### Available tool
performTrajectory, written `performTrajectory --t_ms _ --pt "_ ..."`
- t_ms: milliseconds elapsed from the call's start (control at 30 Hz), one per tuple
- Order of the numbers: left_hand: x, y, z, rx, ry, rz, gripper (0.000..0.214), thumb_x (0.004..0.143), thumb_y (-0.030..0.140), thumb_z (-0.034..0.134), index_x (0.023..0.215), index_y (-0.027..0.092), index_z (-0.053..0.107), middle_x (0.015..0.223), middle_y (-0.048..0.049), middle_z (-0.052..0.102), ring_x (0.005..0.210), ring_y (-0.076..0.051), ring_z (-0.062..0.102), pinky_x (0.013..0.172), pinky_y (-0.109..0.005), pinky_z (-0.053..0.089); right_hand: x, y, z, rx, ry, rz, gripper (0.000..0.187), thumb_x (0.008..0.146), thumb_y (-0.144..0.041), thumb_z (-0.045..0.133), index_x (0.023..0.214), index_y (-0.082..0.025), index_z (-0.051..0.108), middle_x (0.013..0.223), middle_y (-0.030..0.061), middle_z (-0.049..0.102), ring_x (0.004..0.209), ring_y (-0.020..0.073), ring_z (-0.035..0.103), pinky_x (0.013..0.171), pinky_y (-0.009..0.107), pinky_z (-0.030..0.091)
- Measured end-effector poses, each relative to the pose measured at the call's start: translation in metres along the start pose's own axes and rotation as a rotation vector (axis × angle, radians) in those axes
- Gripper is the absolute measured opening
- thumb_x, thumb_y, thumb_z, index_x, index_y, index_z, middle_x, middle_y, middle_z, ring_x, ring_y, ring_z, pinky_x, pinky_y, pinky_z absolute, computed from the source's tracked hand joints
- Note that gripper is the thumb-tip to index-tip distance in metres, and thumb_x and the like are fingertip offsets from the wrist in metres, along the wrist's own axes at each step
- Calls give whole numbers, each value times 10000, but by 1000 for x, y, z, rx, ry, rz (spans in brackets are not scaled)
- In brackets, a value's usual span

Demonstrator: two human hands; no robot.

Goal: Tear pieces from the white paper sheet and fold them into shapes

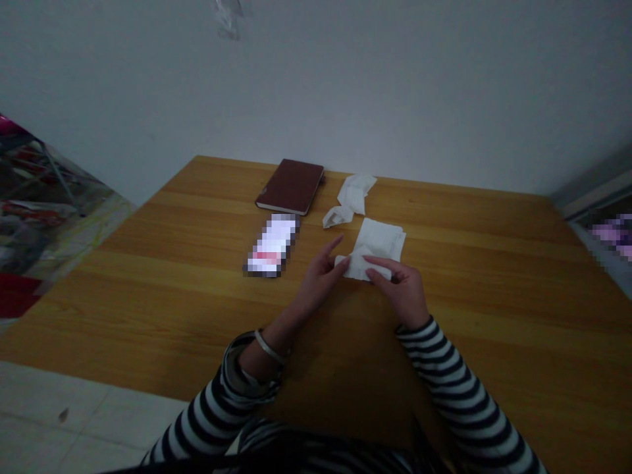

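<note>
Both hands are on a white paper tissue (379, 238) whose near edge is folded over. My left hand (320, 275) pinches the tissue's left end between thumb and fingers, with the index finger stretched outward. At the right end, my right hand (403, 289) grips the near edge between thumb and index finger. The far part of the tissue lies flat on the table, a little beyond the fingers. Just behind it are two crumpled pieces of tissue, a larger one (356, 189) and a smaller one (338, 216).
A wooden table (197, 289) stands against a pale wall (316, 85). To the left of the tissues lie a dark red notebook (292, 185) and a phone (272, 245) with a lit, blurred screen. Cluttered items (34, 191) are on the floor at far left.
</note>
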State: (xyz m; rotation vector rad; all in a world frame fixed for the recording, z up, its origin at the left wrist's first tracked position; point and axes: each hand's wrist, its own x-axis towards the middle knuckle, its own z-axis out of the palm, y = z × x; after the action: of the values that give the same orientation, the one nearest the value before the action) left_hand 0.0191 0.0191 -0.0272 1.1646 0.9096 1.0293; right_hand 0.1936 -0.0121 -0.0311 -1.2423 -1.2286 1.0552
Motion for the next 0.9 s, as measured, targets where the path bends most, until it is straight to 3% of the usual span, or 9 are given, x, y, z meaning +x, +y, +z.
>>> performTrajectory --t_ms 67,167,233,367,500,667,767,900 --pt "1 2 -2 77 25 91 535 857 343 669 1353 197 533 735 13 671 655 -114 586 624 -220 446 0 0 -1 56 -23 62 293 733 -317 776 1015 -237 761 999 46 778 830 199 723 765 348 590" --pt "2 5 -5 228 7 155 273 845 330 677 1057 169 738 906 -67 732 814 -169 644 726 -274 493 1 -1 -2 88 -65 87 315 701 -312 798 1004 -232 765 959 44 785 795 193 725 761 349 592" --pt "1 7 -7 300 -16 168 243 794 307 733 996 176 768 967 -86 743 868 -197 657 777 -313 507 1 -2 -3 75 -80 76 308 695 -304 803 994 -239 768 960 41 785 801 188 725 777 347 588" --pt "1 8 -8 339 15 148 333 704 247 809 1029 185 764 961 -80 762 862 -205 673 816 -349 528 0 -3 -3 1 -40 26 279 705 -286 794 979 -237 773 940 46 788 791 189 727 756 337 590" --pt "1 7 -10 186 46 16 421 666 252 833 1072 185 747 961 -60 777 836 -197 698 795 -340 571 -1 -4 -2 -33 58 -23 228 697 -271 797 921 -231 785 941 55 788 802 195 732 744 328 596" --pt "2 11 -13 -7 47 -83 449 753 350 768 1155 158 709 932 -68 776 749 -166 714 756 -327 602 1 -1 -7 87 159 74 181 685 -308 813 838 -214 787 772 43 785 646 167 717 642 296 595" --pt "3 13 -14 -41 65 -51 510 803 365 722 1261 156 641 903 -75 772 748 -177 727 773 -355 607 2 2 -11 133 205 104 206 686 -319 819 855 -207 785 738 36 779 625 163 713 638 299 596" --pt "5 13 -16 148 149 98 426 876 370 640 1256 178 646 853 -65 756 774 -178 714 797 -372 590 2 1 -10 162 179 147 251 675 -334 828 881 -200 780 791 54 786 673 188 728 678 338 609"
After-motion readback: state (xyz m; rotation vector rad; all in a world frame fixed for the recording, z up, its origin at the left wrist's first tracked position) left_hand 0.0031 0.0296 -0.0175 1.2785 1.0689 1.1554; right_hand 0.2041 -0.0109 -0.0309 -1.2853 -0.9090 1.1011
